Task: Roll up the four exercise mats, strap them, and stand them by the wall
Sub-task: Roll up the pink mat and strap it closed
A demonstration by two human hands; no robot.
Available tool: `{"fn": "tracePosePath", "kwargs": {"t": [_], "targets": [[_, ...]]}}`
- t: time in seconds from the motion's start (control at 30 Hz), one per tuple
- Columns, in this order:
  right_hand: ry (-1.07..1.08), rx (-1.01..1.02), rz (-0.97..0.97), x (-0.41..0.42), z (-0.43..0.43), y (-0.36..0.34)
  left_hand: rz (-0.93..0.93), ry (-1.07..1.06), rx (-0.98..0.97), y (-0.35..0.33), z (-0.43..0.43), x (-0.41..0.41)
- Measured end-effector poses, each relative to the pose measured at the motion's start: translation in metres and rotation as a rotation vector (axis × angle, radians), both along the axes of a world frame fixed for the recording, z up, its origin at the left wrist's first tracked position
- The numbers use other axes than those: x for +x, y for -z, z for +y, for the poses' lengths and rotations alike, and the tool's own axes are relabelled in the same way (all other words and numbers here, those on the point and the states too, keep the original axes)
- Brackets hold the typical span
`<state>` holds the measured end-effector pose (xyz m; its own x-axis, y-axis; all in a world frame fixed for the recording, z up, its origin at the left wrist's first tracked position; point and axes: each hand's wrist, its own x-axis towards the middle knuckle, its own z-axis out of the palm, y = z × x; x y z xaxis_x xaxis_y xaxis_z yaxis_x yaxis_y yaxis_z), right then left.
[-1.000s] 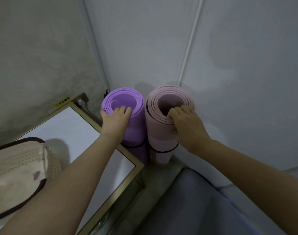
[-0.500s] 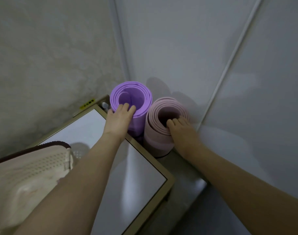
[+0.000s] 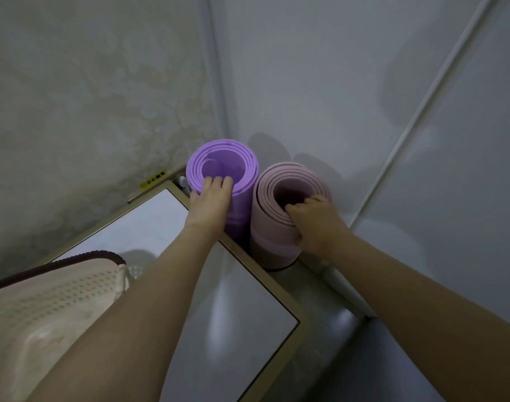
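A: Mats, position?

B: Two in view. The purple mat [image 3: 222, 166] and the pink mat [image 3: 269, 227] are both rolled and standing on end in the corner, touching side by side, purple on the left. Both are against the wall [image 3: 306, 82]. A dark band [image 3: 277, 267] runs round the pink mat near its base. I cannot tell whether the purple one has a band; its lower part is hidden.

A: Hands?

B: Apart, one per mat. The left hand [image 3: 210, 201] has its fingers hooked over the near top rim of the purple mat. The right hand [image 3: 317, 224] grips the pink mat's top rim, fingers curled inside the roll, thumb on the outside.

A: Surroundings?

B: A gold-framed table [image 3: 277, 282] with a pale top stands just left of the mats, its far corner beside the purple one. On its near left lies a cream perforated pad [image 3: 45, 309] with dark trim. A yellow label [image 3: 153, 179] sits low on the left wall, behind the table.
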<state>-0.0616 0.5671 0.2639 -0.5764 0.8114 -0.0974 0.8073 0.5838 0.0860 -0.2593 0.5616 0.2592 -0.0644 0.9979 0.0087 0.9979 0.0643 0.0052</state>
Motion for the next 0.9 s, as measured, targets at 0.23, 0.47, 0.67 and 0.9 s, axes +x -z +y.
{"fn": "tracePosePath", "kwargs": {"t": [0.23,0.47,0.67,0.9], "targets": [[-0.032,0.024,0.015,-0.014,0.01,0.006,0.014,0.006,0.127,-0.013,0.033,-0.014],[-0.043,0.017,0.031,-0.02,0.02,0.005,-0.082,0.024,0.011,0.001,0.055,-0.018],[-0.037,0.039,0.095,-0.035,0.022,0.009,0.011,-0.101,0.119,0.009,0.025,-0.018],[0.037,0.065,0.272,-0.042,-0.002,0.016,-0.214,-0.162,-0.383,0.062,-0.05,0.002]]}}
